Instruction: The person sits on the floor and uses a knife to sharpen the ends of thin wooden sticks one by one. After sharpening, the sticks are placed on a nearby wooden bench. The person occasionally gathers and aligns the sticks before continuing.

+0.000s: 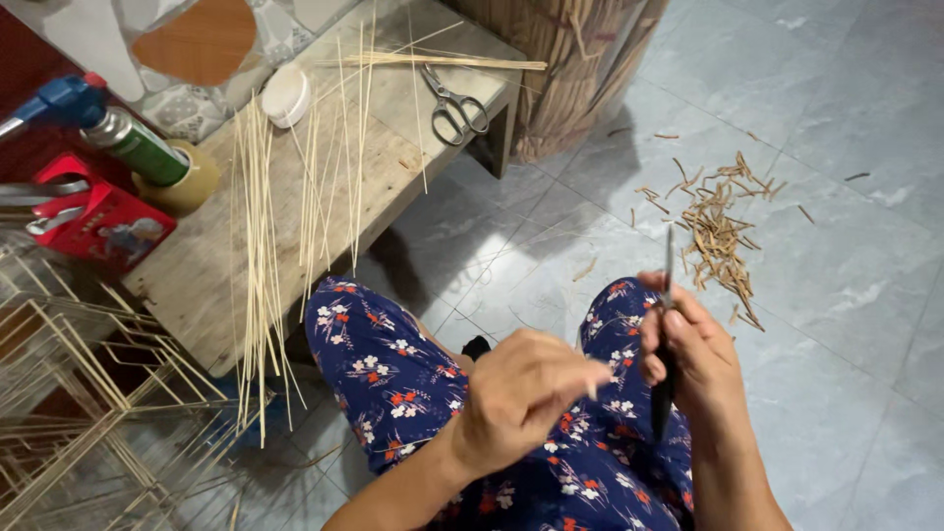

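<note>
Above open tiles (846, 295), knife (666, 324) (gripped)

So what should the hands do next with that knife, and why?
Probably bring the left hand with its short stick piece to the knife in the right hand, blade up; they sit slightly apart, shavings on the floor.

The tiled floor (846, 324) to the right lies open, broken only by a scatter of brown shavings (718, 231) ahead of the right hand (688, 354). To the left, the wooden bench (324, 187) blocks the way, crowded with thin sticks (261, 226), scissors (454, 106), a spray can (133, 143) and a tape roll (192, 182). A stick frame (79, 393) fills the lower left corner.
</note>
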